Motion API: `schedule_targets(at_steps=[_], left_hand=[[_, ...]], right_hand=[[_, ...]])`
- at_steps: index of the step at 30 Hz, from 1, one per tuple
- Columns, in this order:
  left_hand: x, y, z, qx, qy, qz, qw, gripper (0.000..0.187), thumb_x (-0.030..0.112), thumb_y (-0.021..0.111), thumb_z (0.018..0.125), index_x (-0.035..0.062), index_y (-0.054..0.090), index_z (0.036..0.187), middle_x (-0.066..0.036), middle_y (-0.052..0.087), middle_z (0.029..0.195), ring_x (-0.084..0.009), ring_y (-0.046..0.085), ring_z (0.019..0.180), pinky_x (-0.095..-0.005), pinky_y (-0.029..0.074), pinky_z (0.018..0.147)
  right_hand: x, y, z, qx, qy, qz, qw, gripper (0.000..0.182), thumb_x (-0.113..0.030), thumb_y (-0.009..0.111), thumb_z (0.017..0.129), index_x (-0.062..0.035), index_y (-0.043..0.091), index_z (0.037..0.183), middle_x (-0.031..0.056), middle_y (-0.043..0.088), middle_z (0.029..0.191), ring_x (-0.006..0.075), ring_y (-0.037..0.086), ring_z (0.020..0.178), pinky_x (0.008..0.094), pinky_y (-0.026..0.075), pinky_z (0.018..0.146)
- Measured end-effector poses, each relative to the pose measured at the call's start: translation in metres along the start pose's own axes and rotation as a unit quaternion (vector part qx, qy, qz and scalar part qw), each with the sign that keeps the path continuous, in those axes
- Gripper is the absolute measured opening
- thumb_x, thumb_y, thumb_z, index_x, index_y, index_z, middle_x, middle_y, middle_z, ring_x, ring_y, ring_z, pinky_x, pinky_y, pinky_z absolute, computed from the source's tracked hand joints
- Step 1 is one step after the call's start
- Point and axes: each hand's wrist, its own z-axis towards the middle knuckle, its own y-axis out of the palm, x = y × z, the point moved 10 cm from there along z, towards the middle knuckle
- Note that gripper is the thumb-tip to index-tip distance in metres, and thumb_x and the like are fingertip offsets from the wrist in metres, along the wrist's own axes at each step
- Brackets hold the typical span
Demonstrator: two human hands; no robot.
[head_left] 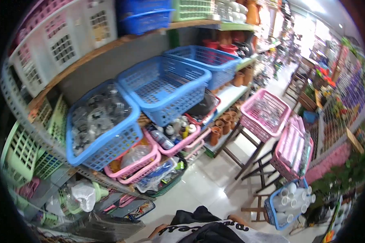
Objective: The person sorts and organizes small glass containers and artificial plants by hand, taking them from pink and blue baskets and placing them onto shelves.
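Observation:
At the bottom edge, a bit of skin of my left hand or forearm (158,230) shows beside my grey shirt (190,230) with dark lettering. On the other side, a similar bit of my right hand or forearm (238,220) shows behind the shirt. No fingers can be made out on either side, and nothing held is visible. Ahead on the shelf sit a blue basket of clear plastic pieces (71,137), a larger blue basket (164,107) with nothing seen in it, and another blue basket (225,75) behind. Dark cloth (196,214) lies just beyond the shirt.
Pink baskets with bottles (178,150) and bags (129,176) stand low on the left. On the right, stools (247,158) carry a pink basket (267,127), a pink basket of wrapped packs (288,172) and a blue basket of white vases (273,222). Tiled floor (202,182) runs between.

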Motion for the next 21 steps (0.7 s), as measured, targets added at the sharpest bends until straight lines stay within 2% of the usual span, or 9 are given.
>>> schedule_targets(at_steps=[3,5,8,10,12,17,18,20,21], left_hand=[[0.0,-0.005,0.021,-0.047,-0.018,0.064,0.997,0.045,0.046,0.06,0.081,0.0026,0.07,0.089,-0.012,0.068,0.079,-0.0181,0.061,0.072,-0.0351,0.048,0.069],[0.003,-0.007,0.03,-0.074,-0.03,0.105,0.991,0.044,0.045,0.06,0.081,0.0033,0.07,0.09,-0.011,0.068,0.078,-0.018,0.061,0.07,-0.0354,0.048,0.068],[0.016,-0.015,0.052,-0.104,-0.044,0.158,0.981,0.044,0.045,0.059,0.081,0.0043,0.07,0.091,-0.011,0.068,0.078,-0.0178,0.061,0.068,-0.0357,0.048,0.066],[0.058,-0.03,0.069,-0.091,-0.014,0.134,0.987,0.041,0.044,0.057,0.081,0.0058,0.07,0.091,-0.011,0.067,0.074,-0.0199,0.061,0.064,-0.0373,0.048,0.063],[0.08,-0.034,0.108,-0.143,-0.018,0.193,0.971,0.041,0.042,0.056,0.081,0.0041,0.07,0.089,-0.014,0.068,0.081,-0.0242,0.065,0.074,-0.0377,0.05,0.07],[0.142,-0.055,0.194,-0.099,0.027,0.226,0.969,0.044,0.041,0.054,0.083,0.0025,0.065,0.101,-0.017,0.066,0.101,-0.0293,0.063,0.094,-0.038,0.048,0.083],[0.156,-0.063,0.209,-0.071,0.027,0.217,0.973,0.045,0.041,0.053,0.084,0.0028,0.063,0.106,-0.017,0.065,0.107,-0.0298,0.062,0.099,-0.038,0.047,0.086],[0.172,-0.061,0.227,-0.074,0.027,0.196,0.977,0.044,0.039,0.054,0.085,0.003,0.062,0.108,-0.017,0.065,0.106,-0.0301,0.062,0.098,-0.0372,0.047,0.086],[0.182,-0.062,0.235,-0.069,0.026,0.17,0.983,0.042,0.037,0.055,0.085,0.0032,0.06,0.111,-0.016,0.065,0.106,-0.0303,0.062,0.097,-0.0365,0.047,0.085]], right_hand=[[0.016,0.01,-0.036,0.047,0.097,0.127,0.986,0.044,-0.043,0.063,0.074,-0.0067,0.069,0.099,0.0227,0.065,0.102,0.0343,0.062,0.098,0.0416,0.047,0.087],[0.042,0.014,-0.058,0.162,0.163,0.235,0.944,0.039,-0.035,0.067,0.073,-0.0034,0.068,0.096,0.0148,0.069,0.09,0.0252,0.065,0.083,0.0381,0.051,0.075],[0.039,0.028,-0.096,0.159,0.221,0.272,0.923,0.044,-0.038,0.063,0.069,-0.005,0.069,0.098,0.0191,0.068,0.09,0.0301,0.066,0.084,0.0387,0.051,0.075],[0.047,0.039,-0.094,0.181,0.215,0.27,0.921,0.043,-0.037,0.062,0.068,-0.0045,0.07,0.094,0.0161,0.068,0.081,0.0275,0.066,0.073,0.0376,0.052,0.068],[0.045,0.066,-0.084,0.078,0.233,0.27,0.931,0.04,-0.037,0.061,0.07,-0.0046,0.07,0.092,0.0144,0.068,0.076,0.0253,0.066,0.069,0.0376,0.052,0.066],[0.007,0.031,-0.101,0.24,0.258,0.365,0.862,0.041,-0.04,0.057,0.075,-0.0052,0.07,0.092,0.0164,0.068,0.084,0.0276,0.067,0.072,0.0378,0.053,0.07],[0.009,0.031,-0.098,0.241,0.265,0.371,0.857,0.041,-0.04,0.057,0.075,-0.0052,0.07,0.092,0.0164,0.068,0.084,0.0276,0.067,0.072,0.0378,0.053,0.07],[0.002,0.018,-0.068,0.291,0.148,0.272,0.905,0.037,-0.034,0.057,0.075,-0.0068,0.069,0.096,0.0203,0.067,0.091,0.0317,0.067,0.079,0.0381,0.052,0.074],[0.007,0.007,-0.076,0.307,0.195,0.306,0.88,0.035,-0.032,0.057,0.074,-0.0069,0.069,0.096,0.0209,0.067,0.091,0.033,0.066,0.08,0.0384,0.052,0.074]])
